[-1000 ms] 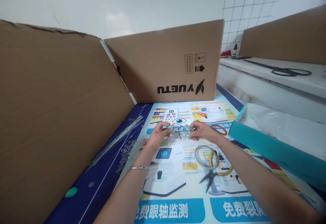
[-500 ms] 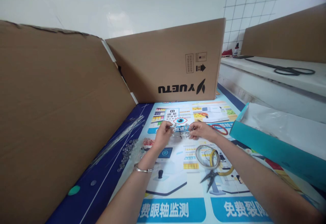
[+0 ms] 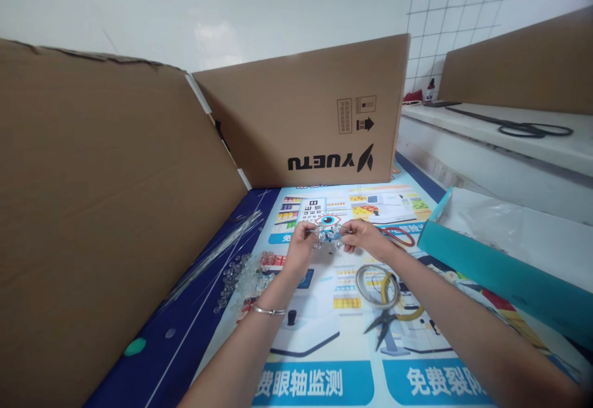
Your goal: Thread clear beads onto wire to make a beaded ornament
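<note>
Between my two hands is a small piece made of clear beads [image 3: 328, 233], raised a little above the printed sheet. My left hand [image 3: 302, 244] pinches its left side, fingers closed. On the right side, my right hand [image 3: 364, 237] grips it between thumb and fingers. Any wire inside the beadwork is too fine to make out. Loose clear beads [image 3: 248, 281] lie in a heap left of my left forearm. Close to my right forearm are pliers [image 3: 385, 321] with yellow handles and a coil of wire [image 3: 365, 287].
Cardboard panels [image 3: 296, 111] stand at the left and back. Thin clear strands [image 3: 217, 250] lie along the left. A teal box [image 3: 491, 272] sits at the right, near a red ring [image 3: 402, 235]. Large scissors [image 3: 523, 127] rest on a white ledge.
My hands have drawn slightly closer together, and the beadwork between them looks more bunched. My left forearm has shifted right, showing more of the bead heap.
</note>
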A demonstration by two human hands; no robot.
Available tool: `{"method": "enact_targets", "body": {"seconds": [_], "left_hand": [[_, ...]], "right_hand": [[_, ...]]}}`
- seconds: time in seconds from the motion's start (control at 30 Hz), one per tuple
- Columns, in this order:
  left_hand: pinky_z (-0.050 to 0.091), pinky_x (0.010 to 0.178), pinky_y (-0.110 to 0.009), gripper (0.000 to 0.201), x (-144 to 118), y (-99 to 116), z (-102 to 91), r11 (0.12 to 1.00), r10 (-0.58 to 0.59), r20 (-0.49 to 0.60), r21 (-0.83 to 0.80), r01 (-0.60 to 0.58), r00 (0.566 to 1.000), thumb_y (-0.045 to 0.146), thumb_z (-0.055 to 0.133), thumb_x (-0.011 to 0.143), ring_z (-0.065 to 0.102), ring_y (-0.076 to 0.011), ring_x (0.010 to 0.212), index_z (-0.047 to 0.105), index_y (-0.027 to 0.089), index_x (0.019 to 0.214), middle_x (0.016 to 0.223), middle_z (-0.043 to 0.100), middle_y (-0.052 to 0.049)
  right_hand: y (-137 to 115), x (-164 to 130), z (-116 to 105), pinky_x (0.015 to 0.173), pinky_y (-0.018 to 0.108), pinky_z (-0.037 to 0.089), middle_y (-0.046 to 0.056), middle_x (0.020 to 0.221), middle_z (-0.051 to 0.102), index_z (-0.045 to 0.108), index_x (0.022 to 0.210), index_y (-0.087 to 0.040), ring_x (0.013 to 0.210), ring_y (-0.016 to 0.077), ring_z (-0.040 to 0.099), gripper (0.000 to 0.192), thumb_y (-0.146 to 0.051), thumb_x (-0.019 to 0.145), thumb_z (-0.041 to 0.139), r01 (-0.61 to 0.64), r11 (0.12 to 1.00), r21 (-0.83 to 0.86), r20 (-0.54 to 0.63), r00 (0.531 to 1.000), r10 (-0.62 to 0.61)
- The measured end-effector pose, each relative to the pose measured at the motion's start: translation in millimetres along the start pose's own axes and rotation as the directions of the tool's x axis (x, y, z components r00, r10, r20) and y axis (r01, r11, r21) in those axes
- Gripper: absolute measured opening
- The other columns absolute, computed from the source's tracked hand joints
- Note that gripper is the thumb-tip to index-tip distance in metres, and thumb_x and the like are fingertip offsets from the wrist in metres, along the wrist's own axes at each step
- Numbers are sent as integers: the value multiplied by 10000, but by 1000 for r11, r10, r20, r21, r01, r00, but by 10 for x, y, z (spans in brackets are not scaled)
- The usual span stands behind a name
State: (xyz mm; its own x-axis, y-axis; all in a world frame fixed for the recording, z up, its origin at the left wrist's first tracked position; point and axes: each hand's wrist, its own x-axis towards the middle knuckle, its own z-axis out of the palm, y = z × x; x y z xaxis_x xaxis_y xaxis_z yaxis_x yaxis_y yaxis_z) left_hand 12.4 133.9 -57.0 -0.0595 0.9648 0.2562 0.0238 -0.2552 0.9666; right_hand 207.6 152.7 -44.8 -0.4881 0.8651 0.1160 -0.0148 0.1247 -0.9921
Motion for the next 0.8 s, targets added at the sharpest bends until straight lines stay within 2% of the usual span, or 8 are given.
{"method": "enact_targets", "body": {"seconds": [0.2, 0.4, 0.47, 0.57, 0.7, 0.8], "left_hand": [[349, 494, -180, 182, -11, 44, 30, 987, -53, -39, -157, 46, 998, 334, 538, 767, 436, -63, 529, 410, 215, 816, 685, 443, 48], [352, 500, -180, 168, -71, 58, 142, 983, -36, -57, -185, 25, 998, 316, 545, 772, 423, -62, 520, 426, 217, 838, 660, 445, 55], [343, 498, -180, 158, -20, 64, 81, 986, -19, -63, -169, 8, 998, 288, 557, 762, 405, -59, 510, 441, 213, 839, 646, 439, 57], [313, 474, -178, 151, 104, 90, -109, 992, 3, -57, -130, -10, 998, 252, 577, 738, 376, -55, 491, 462, 197, 818, 639, 447, 54], [314, 488, -181, 129, 224, 137, -361, 998, 34, -4, -53, -34, 999, 216, 586, 719, 383, -59, 502, 487, 180, 794, 610, 451, 53], [350, 530, -190, 114, 247, 149, -454, 998, 53, 37, 19, -54, 998, 226, 569, 729, 423, -71, 548, 494, 180, 802, 637, 477, 41]], "right_hand": [[7, 13, 15, 558, 237, 478, -7, 638, 619, 534, 898, -173, 602, 129, 618, 279, -349, 717, 653, 29, 995, 93, -2, 1000, -29], [8, 1, 31, 558, 237, 474, -7, 660, 620, 532, 885, -177, 594, 120, 610, 266, -350, 722, 651, 47, 993, 106, 18, 999, -49], [-15, -8, 12, 565, 242, 478, -2, 670, 624, 530, 873, -176, 604, 122, 611, 252, -345, 725, 646, 54, 995, 87, 25, 998, -57], [-74, -24, -19, 566, 256, 485, -2, 654, 625, 527, 851, -174, 596, 127, 608, 238, -338, 724, 643, 66, 997, 36, 49, 997, -67], [-130, -29, -18, 561, 266, 487, -10, 603, 609, 532, 792, -165, 557, 122, 589, 207, -316, 710, 647, 90, 993, -72, 88, 993, -83], [-101, -5, -4, 541, 245, 463, -27, 586, 578, 531, 781, -168, 546, 114, 567, 167, -289, 717, 627, 127, 976, -179, 79, 990, -115]]}}
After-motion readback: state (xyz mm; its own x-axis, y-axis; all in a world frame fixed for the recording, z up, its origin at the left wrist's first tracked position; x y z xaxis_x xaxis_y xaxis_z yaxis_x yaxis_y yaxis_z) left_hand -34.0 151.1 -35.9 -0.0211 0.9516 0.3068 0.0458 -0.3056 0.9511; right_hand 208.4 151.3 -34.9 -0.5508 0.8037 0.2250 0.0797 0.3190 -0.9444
